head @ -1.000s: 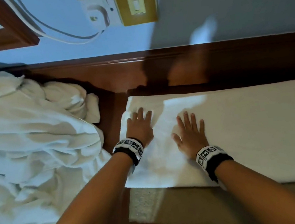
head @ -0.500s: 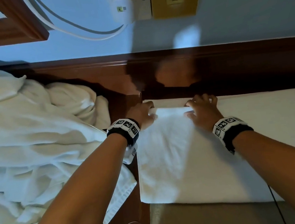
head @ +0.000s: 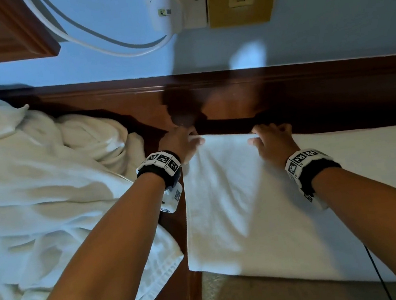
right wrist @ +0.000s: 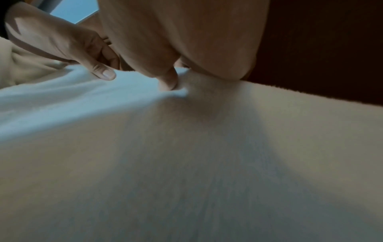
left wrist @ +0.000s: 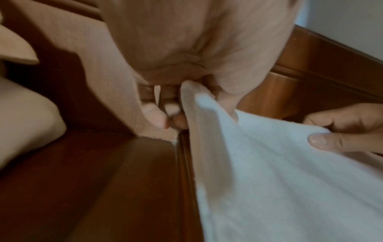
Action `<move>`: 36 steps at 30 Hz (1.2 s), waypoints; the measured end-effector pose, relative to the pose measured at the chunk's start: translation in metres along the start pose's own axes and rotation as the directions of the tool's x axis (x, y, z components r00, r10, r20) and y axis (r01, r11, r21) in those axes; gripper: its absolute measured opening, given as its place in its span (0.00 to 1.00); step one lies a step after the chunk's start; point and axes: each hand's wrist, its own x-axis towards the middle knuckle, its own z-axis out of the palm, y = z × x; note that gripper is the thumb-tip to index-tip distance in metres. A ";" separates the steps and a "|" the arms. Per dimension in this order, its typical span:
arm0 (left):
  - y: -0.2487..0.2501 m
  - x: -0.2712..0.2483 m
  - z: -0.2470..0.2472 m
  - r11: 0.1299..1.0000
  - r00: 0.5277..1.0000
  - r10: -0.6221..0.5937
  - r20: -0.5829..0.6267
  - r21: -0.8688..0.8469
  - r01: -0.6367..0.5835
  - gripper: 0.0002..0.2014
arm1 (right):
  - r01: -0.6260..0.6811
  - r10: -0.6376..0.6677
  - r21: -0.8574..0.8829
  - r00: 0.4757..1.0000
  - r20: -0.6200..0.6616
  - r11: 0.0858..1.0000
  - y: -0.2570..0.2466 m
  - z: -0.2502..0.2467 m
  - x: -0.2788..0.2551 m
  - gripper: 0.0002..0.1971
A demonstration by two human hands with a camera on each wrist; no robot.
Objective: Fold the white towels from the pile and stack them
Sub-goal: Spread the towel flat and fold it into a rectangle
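A white towel (head: 261, 207) lies spread flat on the wooden surface, reaching off to the right. My left hand (head: 185, 142) pinches its far left corner, with the cloth between thumb and fingers in the left wrist view (left wrist: 186, 104). My right hand (head: 271, 138) grips the far edge a little to the right, thumb pressed on top (right wrist: 168, 83). The edge between both hands is lifted slightly off the surface. A crumpled pile of white towels (head: 35, 194) fills the left side.
A dark wooden rail (head: 309, 91) runs along the wall right behind the towel's far edge. A bare strip of wood (head: 176, 227) separates pile and towel. A wall socket with a white plug and cable (head: 165, 11) sits above. A thin black cord (head: 377, 275) hangs lower right.
Both hands went from lying flat on the towel's middle to its far edge, where they took hold of it. The edge now rises a bit.
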 end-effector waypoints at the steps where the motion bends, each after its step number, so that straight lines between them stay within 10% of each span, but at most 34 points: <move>1: 0.000 -0.002 0.003 1.000 1.000 -0.012 -0.019 -0.019 0.012 0.10 | -0.008 0.008 -0.025 1.000 -0.020 1.000 0.000 0.002 0.002 0.09; 8: 0.004 -0.089 0.035 0.963 0.974 -0.181 -0.138 0.176 0.204 0.28 | -0.112 0.122 0.080 0.984 -0.131 0.991 -0.024 0.007 -0.008 0.23; 14: 0.006 -0.180 0.119 0.869 0.924 0.333 0.187 0.320 -0.378 0.34 | 0.045 -0.046 0.032 0.997 0.054 0.998 -0.047 0.025 -0.092 0.35; 21: -0.005 -0.206 0.133 0.964 0.985 -0.157 -0.071 0.206 0.168 0.39 | -0.047 0.054 -0.073 0.994 0.091 0.996 -0.015 0.046 -0.162 0.38; 27: 0.001 -0.227 0.152 0.940 0.986 0.144 0.082 0.300 -0.162 0.33 | 0.043 -0.030 -0.095 0.990 0.138 0.995 -0.032 0.072 -0.200 0.36; 36: 0.014 -0.252 0.119 0.882 0.882 -0.471 -0.021 0.023 0.471 0.36 | -0.028 0.036 -0.072 0.993 0.112 0.997 -0.049 0.079 -0.209 0.36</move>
